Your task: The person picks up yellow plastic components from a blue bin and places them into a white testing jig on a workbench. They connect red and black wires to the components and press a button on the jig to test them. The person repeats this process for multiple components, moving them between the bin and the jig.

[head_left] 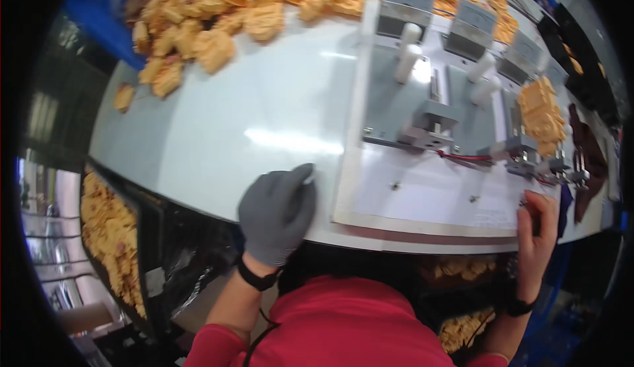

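My left hand, in a grey glove, is held above the near edge of the white table, left of the white fixture board. Its fingers are curled in, with thumb and forefinger pressed together. A tiny pale spot shows at the fingertips, too small to name. At the board's near right corner, my bare right hand has thumb and forefinger around a small metal switch. Two similar metal switches sit farther left on the board. Beyond the right hand, an orange-yellow moulded part rests on the rightmost fixture station.
Grey meter boxes, white posts and metal clamps stand on the board. Many orange-yellow parts are heaped along the table's far side, beside a blue bin. A black crate of similar pieces stands below left.
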A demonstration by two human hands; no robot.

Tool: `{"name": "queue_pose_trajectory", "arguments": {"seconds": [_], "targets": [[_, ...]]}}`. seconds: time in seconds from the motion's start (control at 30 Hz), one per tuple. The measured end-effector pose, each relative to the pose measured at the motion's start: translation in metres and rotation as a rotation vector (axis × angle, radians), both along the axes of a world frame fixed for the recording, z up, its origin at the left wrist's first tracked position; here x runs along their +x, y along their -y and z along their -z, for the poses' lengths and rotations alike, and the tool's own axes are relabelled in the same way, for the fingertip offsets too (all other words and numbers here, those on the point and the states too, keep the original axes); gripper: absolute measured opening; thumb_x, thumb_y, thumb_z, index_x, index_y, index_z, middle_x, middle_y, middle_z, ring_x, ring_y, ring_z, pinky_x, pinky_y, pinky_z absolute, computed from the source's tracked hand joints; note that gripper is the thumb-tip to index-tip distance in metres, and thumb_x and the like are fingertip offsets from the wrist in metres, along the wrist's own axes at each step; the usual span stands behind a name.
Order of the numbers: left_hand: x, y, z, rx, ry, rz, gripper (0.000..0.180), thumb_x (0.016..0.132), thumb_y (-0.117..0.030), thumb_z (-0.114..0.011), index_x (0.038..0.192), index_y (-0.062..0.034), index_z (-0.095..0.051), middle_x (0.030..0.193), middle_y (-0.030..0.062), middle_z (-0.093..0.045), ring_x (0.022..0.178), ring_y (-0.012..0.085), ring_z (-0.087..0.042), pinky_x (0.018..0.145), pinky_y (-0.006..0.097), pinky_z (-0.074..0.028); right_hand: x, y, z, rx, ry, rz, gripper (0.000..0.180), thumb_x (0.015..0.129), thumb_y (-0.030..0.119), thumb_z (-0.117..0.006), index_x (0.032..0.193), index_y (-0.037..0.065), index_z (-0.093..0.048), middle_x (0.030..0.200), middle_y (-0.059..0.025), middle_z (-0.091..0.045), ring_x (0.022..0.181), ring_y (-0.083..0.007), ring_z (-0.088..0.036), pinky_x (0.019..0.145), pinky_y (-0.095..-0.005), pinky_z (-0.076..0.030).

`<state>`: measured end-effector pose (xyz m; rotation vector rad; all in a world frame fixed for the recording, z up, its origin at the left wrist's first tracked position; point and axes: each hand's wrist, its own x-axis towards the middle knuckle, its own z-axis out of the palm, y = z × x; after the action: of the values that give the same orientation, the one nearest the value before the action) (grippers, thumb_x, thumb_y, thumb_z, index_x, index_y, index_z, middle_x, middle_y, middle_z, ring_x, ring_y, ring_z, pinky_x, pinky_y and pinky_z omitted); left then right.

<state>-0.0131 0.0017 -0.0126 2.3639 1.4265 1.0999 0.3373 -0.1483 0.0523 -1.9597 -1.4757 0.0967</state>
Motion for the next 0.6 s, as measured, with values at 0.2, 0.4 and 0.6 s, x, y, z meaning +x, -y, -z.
{"name": "queue_pose_trajectory", "arguments": {"seconds": [0.2, 0.4, 0.6], "targets": [[-0.044, -0.033, -0.053, -0.874, 0.107, 0.296, 0.046, 0.087, -0.009, -0.071, 0.131, -0.01, -0.059, 0.105, 0.0042, -0.064, 0.086, 0.0106, -0.058, 0.076, 0.025, -0.049, 0.001, -0.005, 0.004, 0.053, -0.007, -0.053, 0.022, 0.091, -0.002, -0.058, 0.112, -0.001, -0.061, 0.105, -0.0093, -0.056, 0.092, -0.0196, -0.055, 0.084, -0.0293, -0.044], [-0.077, -0.188, -0.094, -0.166, -0.466, -0.087, 0.067, 0.088, -0.04, -0.068, 0.144, -0.0107, -0.044, 0.141, 0.022, -0.047, 0.127, 0.0379, -0.05, 0.107, 0.042, -0.042, 0.001, -0.01, 0.007, 0.102, -0.005, -0.052, 0.02, 0.091, -0.001, -0.058, 0.111, -0.002, -0.061, 0.105, -0.01, -0.056, 0.092, -0.0203, -0.055, 0.084, -0.0291, -0.045], [-0.067, -0.219, -0.067, -0.471, -0.702, -0.386, 0.081, 0.077, -0.045, -0.071, 0.146, -0.0123, -0.042, 0.149, 0.0234, -0.038, 0.134, 0.0402, -0.044, 0.111, 0.043, -0.039, -0.011, 0.003, 0.0, 0.159, -0.061, -0.063, 0.023, 0.091, 0.0, -0.059, 0.114, 0.001, -0.06, 0.11, -0.0097, -0.057, 0.096, -0.0199, -0.055, 0.087, -0.0297, -0.044]]}}
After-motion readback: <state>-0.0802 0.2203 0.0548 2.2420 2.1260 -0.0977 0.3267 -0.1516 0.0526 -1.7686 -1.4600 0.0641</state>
